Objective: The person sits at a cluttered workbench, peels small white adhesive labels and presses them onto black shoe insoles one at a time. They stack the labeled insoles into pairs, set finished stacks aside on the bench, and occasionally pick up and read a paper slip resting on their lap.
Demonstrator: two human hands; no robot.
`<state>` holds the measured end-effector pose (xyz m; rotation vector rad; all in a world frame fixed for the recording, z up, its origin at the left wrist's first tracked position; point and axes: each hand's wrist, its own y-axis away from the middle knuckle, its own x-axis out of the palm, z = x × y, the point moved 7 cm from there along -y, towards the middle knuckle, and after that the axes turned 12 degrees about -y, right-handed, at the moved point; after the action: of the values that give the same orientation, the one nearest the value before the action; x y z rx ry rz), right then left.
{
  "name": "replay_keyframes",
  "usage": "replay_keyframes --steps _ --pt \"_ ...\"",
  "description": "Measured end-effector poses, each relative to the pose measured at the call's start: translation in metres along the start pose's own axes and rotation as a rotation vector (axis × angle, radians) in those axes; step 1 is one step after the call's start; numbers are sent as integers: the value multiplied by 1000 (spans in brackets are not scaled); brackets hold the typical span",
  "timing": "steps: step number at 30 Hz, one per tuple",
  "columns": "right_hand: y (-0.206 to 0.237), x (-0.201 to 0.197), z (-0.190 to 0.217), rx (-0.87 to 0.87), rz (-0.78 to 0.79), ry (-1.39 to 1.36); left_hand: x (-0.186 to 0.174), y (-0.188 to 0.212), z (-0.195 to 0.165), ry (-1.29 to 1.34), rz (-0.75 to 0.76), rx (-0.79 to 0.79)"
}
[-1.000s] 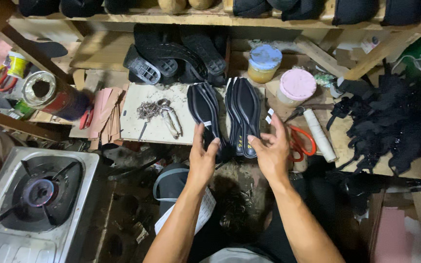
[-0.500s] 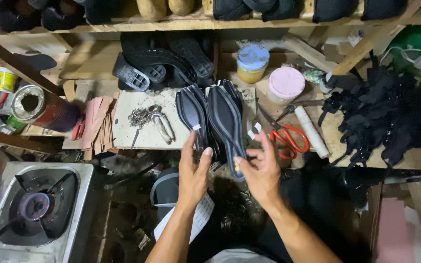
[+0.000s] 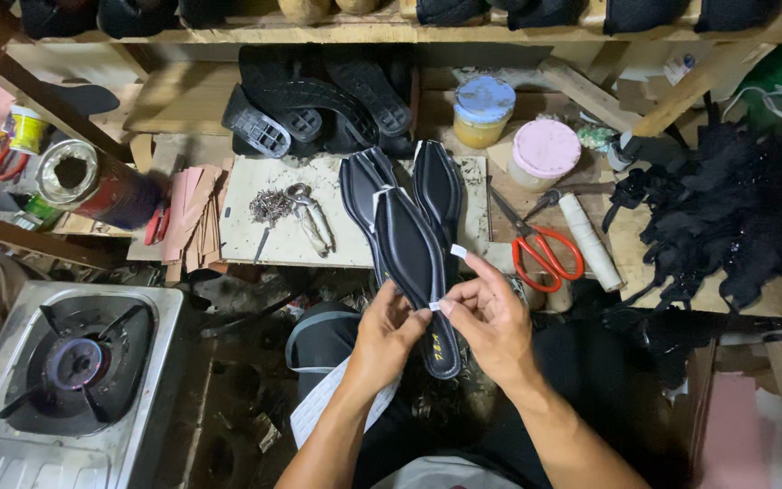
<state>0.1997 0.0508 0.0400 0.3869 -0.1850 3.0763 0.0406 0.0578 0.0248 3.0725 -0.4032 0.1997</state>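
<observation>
While both hands pinch 1 black insole [image 3: 414,263] — left hand [image 3: 389,333], right hand [image 3: 491,319] — its small white strip [image 3: 458,251] could stick crookedly, or the insole slip.

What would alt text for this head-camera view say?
Two bare hands, left hand and right hand, hold a black shoe insole over a cluttered workbench, with more insoles, red-handled scissors and a gas stove nearby.
</observation>
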Motion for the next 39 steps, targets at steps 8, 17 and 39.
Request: replay_keyframes --steps 8,17,39 --pt "-1 3 -6 40 -83 -81 13 11 -7 -20 22 -44" --pt "13 20 24 -254 -157 466 17 15 -9 -42 33 -19" --pt "-21 14 6 -342 -66 813 -97 -65 -4 -259 -391 -59"
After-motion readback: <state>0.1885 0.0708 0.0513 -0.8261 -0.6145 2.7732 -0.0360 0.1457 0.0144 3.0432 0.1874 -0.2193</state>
